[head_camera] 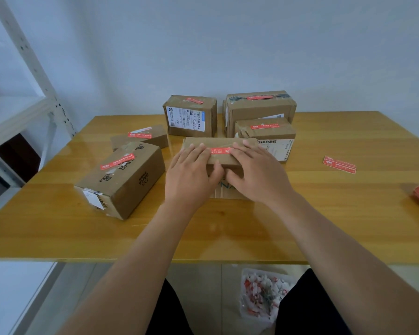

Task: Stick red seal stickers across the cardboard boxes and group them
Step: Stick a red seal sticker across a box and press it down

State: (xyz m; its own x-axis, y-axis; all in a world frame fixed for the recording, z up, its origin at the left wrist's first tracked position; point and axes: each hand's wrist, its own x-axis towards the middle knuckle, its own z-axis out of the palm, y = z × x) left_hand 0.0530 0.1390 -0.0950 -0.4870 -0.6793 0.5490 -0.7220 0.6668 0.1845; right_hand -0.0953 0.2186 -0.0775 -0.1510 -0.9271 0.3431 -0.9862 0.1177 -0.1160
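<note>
I see my left hand [191, 172] and right hand [254, 172] pressing flat, grip wide, on the red seal sticker [220, 150] across the middle cardboard box [218, 142] on the worktop [228, 228].

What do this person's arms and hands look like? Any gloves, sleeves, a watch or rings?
Both arms are bare along the whole length that shows; no sleeve is in view. The left hand and the right hand wear no gloves, and no watch, bracelet or ring shows on the wrists or fingers. The only clothing in view is dark cloth over the legs, low in the frame.
</note>
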